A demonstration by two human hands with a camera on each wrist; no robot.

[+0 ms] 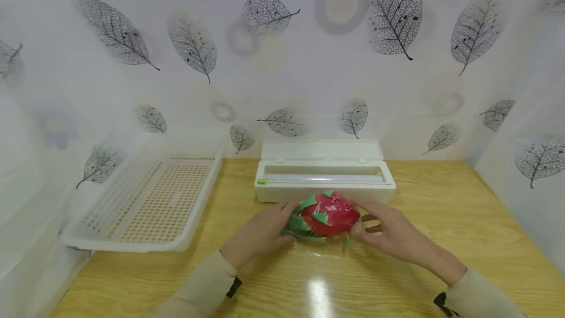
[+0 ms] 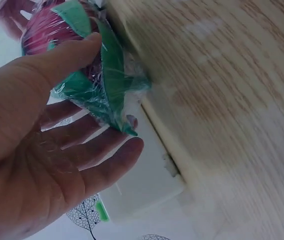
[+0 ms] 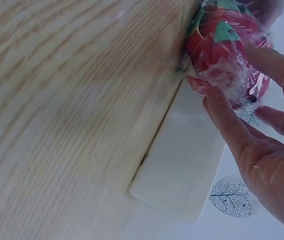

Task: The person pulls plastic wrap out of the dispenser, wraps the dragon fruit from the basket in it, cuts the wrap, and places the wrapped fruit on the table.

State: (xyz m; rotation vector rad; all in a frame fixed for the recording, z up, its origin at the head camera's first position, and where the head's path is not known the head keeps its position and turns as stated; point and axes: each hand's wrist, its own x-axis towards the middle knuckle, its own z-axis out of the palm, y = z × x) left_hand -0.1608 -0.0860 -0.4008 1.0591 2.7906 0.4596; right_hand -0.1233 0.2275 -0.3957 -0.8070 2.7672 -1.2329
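Note:
A red dragon fruit (image 1: pixel 333 214) with green scales lies on its side, wrapped in clear plastic film. My left hand (image 1: pixel 265 227) grips its scaly left end; in the left wrist view the thumb rests on the green scales, with the other fingers spread behind and below. At the opposite end my right hand (image 1: pixel 393 229) holds the fruit between thumb and fingertips. Crumpled film (image 3: pixel 226 75) bunches at that end in the right wrist view. Just behind the fruit stands a white cling film box (image 1: pixel 326 193) with its lid up and a roll of film inside.
A white perforated plastic basket (image 1: pixel 194 225) stands on the left of the wooden table (image 1: pixel 273 288). Behind the table hangs a leaf-patterned sheet (image 1: pixel 300 77), which also covers both sides. A green slider (image 1: pixel 262 181) sits at the box's left end.

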